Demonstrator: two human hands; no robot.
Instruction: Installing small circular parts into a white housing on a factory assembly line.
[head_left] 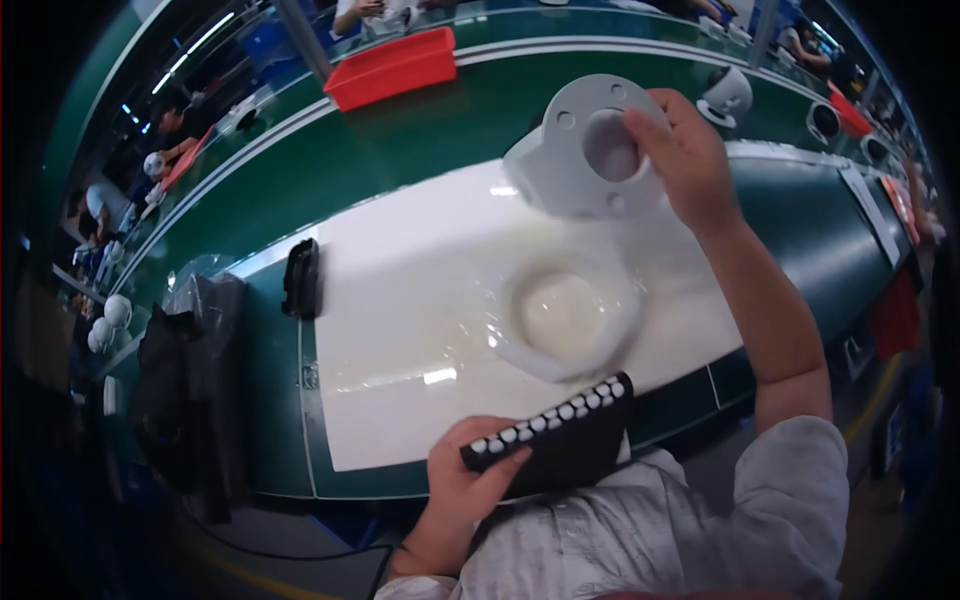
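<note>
My right hand [690,155] is raised over the far right part of the mat, closed around the edge of a light grey plastic housing [560,180]. The housing's flat round base has a large centre opening and small round recesses. Near my body, my left hand [470,475] grips the end of a black sheet [570,460], thumb on top. White round pads sit in rows along the sheet's folded upper edge. Between the hands, a white ring-shaped holder [610,345] rests on the white mat [390,330], with a clear glossy film showing inside and around it.
A black plastic part [301,278] lies at the mat's left edge. Farther left is a dark bag [190,390] with clear plastic. A red bin [400,75] and a white camera-like unit [728,95] stand along the green line beyond. Other people work across and to the left.
</note>
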